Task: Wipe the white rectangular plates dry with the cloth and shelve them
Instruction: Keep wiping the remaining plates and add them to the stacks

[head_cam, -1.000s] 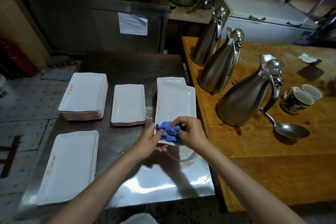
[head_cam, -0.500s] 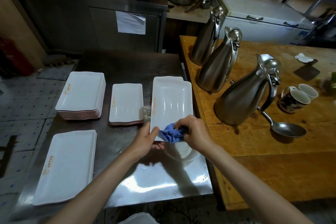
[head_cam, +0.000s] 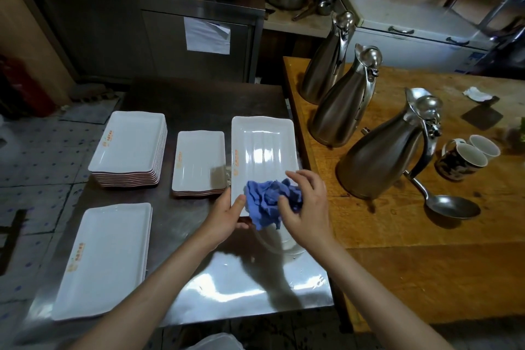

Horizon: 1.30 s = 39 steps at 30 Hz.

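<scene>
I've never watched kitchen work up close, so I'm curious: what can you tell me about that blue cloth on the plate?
The blue cloth is small, soft and crumpled into a loose wad with many folds. It sits on the near end of a long white rectangular plate, and one corner hangs past the plate's near edge. The right hand grips it from the right, fingers curled over it. The left hand holds the plate's near left corner, thumb on the rim right beside the cloth. Whether the cloth is damp cannot be told.

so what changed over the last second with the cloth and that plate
The right hand slid the blue cloth along the near end of the plate and loosened its grip. The left hand kept holding the plate's near corner. The plate stacks and jugs stayed put.
</scene>
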### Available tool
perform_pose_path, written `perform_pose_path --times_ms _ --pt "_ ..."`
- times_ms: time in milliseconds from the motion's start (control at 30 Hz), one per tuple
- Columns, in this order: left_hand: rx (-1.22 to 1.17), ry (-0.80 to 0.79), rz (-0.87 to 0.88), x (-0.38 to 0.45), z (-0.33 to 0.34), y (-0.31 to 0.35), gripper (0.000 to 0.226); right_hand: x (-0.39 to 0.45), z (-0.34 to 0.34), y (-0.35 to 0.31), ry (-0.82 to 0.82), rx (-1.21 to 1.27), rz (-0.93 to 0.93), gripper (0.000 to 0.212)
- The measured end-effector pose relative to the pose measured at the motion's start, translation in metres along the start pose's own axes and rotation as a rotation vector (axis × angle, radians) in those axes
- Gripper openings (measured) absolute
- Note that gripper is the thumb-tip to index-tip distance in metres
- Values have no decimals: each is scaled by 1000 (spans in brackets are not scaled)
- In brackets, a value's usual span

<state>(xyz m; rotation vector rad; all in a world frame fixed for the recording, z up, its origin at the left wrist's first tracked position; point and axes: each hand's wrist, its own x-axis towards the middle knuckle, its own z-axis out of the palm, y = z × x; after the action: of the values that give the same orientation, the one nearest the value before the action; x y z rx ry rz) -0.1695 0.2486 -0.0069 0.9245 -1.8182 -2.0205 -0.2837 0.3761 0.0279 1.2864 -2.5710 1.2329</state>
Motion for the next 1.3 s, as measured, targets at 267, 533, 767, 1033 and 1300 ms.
perform_pose_path --times_ms 267,533,767,1033,1300 --pt "-12 3 -30 0 -1 -2 30 -23 22 10 -22 -248 -13 66" --pt "-11 -27 -54 -1 -2 -4 29 3 9 4 42 212 237 37" --pt "21 -11 -60 1 -2 -2 32 38 0 -3 108 57 99 21" --pt "24 -7 -67 3 -7 -4 34 31 11 10 -20 37 361 44" --pt "38 -12 -85 4 -9 -8 31 42 6 8 135 346 342 10"
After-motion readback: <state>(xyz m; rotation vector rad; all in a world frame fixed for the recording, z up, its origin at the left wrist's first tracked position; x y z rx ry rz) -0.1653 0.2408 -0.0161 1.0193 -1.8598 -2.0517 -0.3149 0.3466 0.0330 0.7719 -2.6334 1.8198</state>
